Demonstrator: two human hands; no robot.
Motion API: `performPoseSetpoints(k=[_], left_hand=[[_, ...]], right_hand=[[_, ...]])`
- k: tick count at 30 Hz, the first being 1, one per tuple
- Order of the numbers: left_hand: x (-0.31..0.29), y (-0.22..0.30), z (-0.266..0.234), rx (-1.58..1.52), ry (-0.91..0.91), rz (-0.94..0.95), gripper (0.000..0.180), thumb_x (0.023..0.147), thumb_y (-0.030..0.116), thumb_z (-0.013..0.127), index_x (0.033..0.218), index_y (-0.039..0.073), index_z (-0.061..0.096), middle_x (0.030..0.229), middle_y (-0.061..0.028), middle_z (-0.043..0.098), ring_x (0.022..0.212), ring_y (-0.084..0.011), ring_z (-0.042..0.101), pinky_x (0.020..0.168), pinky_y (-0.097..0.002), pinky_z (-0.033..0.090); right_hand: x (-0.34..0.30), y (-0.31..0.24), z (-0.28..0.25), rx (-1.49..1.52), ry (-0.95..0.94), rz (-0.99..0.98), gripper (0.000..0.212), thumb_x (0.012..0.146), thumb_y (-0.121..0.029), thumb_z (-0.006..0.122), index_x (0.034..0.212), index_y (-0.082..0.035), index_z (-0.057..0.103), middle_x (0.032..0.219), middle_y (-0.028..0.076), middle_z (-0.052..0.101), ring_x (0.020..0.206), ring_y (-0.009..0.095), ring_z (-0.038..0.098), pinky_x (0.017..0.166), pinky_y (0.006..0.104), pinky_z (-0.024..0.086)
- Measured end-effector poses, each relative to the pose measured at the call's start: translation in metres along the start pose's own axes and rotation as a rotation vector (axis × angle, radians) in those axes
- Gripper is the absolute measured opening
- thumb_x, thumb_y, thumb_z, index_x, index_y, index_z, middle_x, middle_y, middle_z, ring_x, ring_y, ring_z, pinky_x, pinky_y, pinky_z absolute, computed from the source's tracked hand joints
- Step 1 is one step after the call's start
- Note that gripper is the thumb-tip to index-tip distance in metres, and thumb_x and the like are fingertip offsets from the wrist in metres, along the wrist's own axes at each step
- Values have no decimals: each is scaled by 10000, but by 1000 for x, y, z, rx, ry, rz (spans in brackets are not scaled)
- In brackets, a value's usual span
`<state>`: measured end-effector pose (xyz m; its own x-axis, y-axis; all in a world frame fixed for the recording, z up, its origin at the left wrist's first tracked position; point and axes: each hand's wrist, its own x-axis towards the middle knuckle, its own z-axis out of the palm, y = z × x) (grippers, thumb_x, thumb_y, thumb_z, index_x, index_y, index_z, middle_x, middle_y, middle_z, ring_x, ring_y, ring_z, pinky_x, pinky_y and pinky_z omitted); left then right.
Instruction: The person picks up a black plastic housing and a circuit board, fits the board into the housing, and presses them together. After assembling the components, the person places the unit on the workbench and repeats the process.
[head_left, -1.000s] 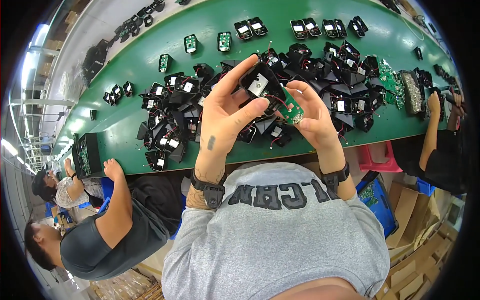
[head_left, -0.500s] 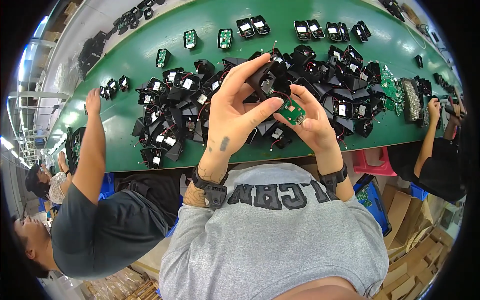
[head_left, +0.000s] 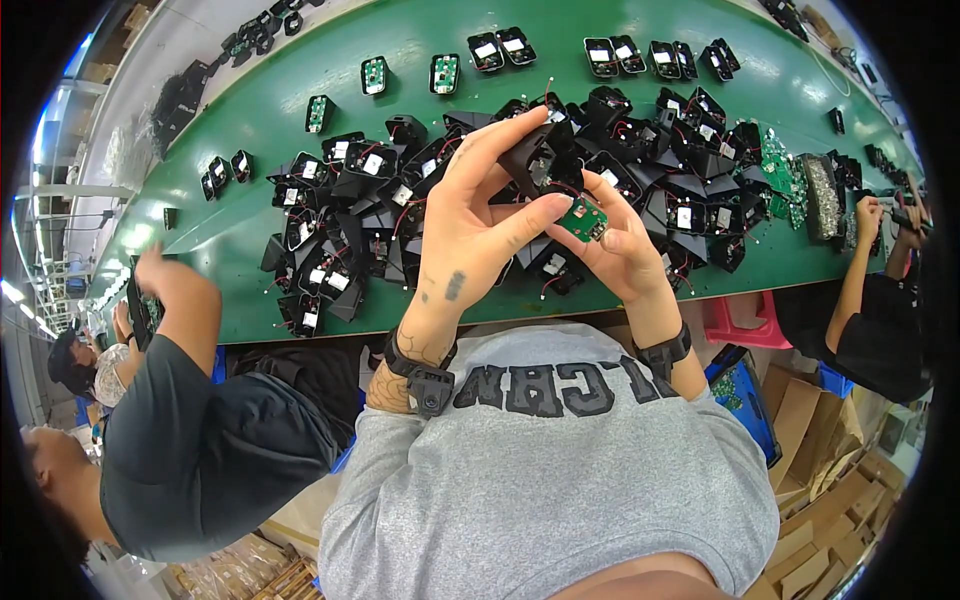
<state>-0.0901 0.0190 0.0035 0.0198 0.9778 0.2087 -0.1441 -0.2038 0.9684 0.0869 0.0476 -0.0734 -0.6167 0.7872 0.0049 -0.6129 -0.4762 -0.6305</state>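
Black plastic fills the left hand (head_left: 465, 222): its grip is closed around a small housing (head_left: 540, 158), thumb on the near side and fingers along the far side, held up over the middle of the counter (head_left: 238, 290). Just beside it, the right hand (head_left: 632, 258) has a narrow grip, pinching a little green circuit board (head_left: 582, 219) between thumb and fingers, close by the left thumb; a red wire (head_left: 567, 188) shows between housing and board. Beneath and around the hands I see a pile of similar black housings (head_left: 345, 185), many with red wires. Beyond it, a few housings with green boards (head_left: 444, 73) stand apart. To the right lie loose green boards (head_left: 785, 185). A co-worker in a dark shirt (head_left: 190, 450) sits at the left, and a pink stool (head_left: 745, 325) stands by the counter's near edge.
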Motion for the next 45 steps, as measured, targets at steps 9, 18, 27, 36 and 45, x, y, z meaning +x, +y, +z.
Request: performPoseSetpoints(k=[9,18,27,36,45], left_hand=[[-6,-8,2,57,68,-53,627,769,11,733,1330,48,454,1210,-83,502,1089,-194,565,866,-305,549],[-15,-28,3,-362,-92,-430,546,883,114,637,1378,107,407,1133,-75,565,1007,-153,585,741,-267,549],[-14,-32,8,-286,-88,-367,549,856,46,637,1350,120,408,1129,-87,569,1008,-164,591,773,-320,576],[-10,-29,13,-250,-44,-321,519,846,-4,604,1329,90,437,1082,-74,573,950,-141,593,755,-308,577],[-8,-30,22,-172,-31,-142,551,828,-32,601,1346,63,439,1090,-60,575,962,-115,575,760,-260,553]], right_hand=[[-2,-7,1,-407,136,-352,711,669,-134,779,1281,-28,433,1285,171,513,1194,256,511,941,361,450],[-4,-54,23,-1539,-170,-679,418,573,-105,812,969,-62,684,1189,118,620,1078,294,576,897,389,461],[-2,-44,17,-1499,-181,-800,325,622,-72,773,936,-83,693,1057,96,661,1002,294,605,842,399,485],[-9,-38,12,-1353,-82,-829,304,611,1,782,898,-25,683,865,80,663,812,241,613,728,346,473],[-10,-19,-1,-642,73,-532,199,702,104,678,887,32,662,856,112,648,834,205,585,770,305,459]])
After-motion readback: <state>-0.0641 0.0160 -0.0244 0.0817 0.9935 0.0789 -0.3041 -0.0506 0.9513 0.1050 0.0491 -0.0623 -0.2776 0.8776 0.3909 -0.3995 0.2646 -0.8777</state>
